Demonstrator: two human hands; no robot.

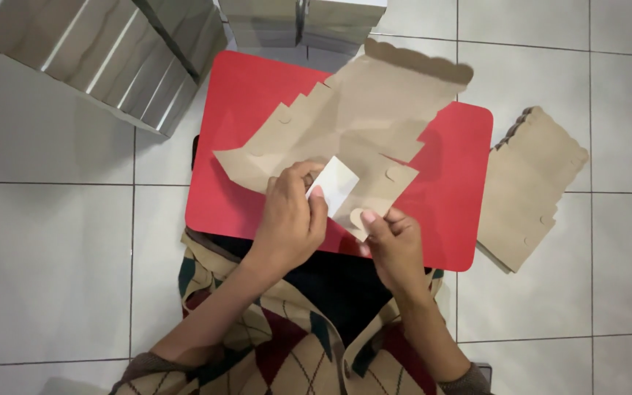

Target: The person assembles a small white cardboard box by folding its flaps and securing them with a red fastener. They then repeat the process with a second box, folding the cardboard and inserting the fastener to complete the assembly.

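Risk: the small white sticker [333, 184] may land crooked or crease, since the unfolded brown box blank [352, 124] lies loose on the red bench [455, 219] and could slide. Left hand [290, 219] arches over the blank, grip pinched on the sticker; right hand [396, 245] pinches the blank's near tab, wrist low.

Pale grey glossy tiled floor [53, 256] with thin dark grout lines. Low red rounded bench [455, 227] at centre. Stacked silvery folded boxes [111, 51] top left, more silvery boxes [301, 22] top centre. Soft, even light.
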